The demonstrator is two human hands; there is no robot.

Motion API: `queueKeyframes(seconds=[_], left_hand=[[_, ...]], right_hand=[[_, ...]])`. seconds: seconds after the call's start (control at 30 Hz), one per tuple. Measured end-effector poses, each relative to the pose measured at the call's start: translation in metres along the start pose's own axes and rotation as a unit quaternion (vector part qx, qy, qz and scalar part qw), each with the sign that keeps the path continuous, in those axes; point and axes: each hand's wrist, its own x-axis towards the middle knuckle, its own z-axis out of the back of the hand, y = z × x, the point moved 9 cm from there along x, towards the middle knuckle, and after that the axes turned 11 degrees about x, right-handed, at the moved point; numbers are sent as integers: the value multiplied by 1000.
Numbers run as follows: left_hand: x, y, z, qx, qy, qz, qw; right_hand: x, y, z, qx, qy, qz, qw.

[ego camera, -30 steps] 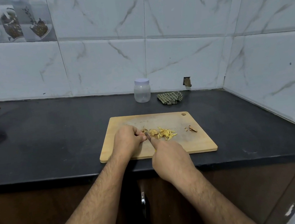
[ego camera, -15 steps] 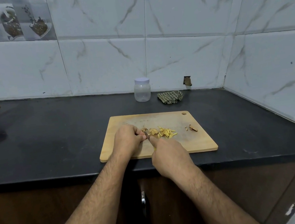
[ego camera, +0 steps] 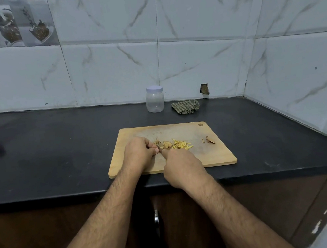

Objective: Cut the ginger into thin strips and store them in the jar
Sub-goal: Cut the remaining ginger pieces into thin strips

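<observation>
The cutting step was in hand. On the board (ego camera: pixel 213 155), the left hand (ego camera: pixel 139 155) sat with fingers curled, pinching down ginger slices (ego camera: pixel 166 144) at its fingertips. The right hand (ego camera: pixel 181 165) was closed around a knife (ego camera: pixel 160 149); only a short stretch of blade showed between the 2 hands, and the handle was hidden in the fist. Just right of the slices lay a small heap of strips (ego camera: pixel 182 144), already cut. Farther right on the board, apart from the heap, sat a few brown scraps (ego camera: pixel 209 140), probably peel.

The jar (ego camera: pixel 155 99) stood at the back of the counter (ego camera: pixel 60 156), near the wall, well apart from the board, its lid on and nothing visible inside. A cloth (ego camera: pixel 186 107) lay crumpled beside it.

By my reading the task was under halfway: slices remained uncut and nothing was stored. The next cut called for the blade to come down close beside the left fingertips, so those needed to stay tucked back. Later the lid would have to come off.
</observation>
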Motion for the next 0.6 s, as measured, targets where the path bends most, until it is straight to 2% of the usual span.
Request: queueKeyframes(seconds=[0.17, 0.37, 0.47, 0.6], left_hand=[[-1, -4, 1, 36, 1, -9, 999], [-7, -13, 3, 91, -7, -36, 995], [-9, -14, 4, 94, -4, -42, 995], [-11, -9, 6, 75, -4, -48, 996]], right_hand=[[-16, -9, 1, -18, -11, 1, 1000], [-21, -14, 6, -1, 12, -12, 1000], [-22, -18, 8, 11, 25, -24, 999], [-18, -25, 18, 40, 1, -32, 999]])
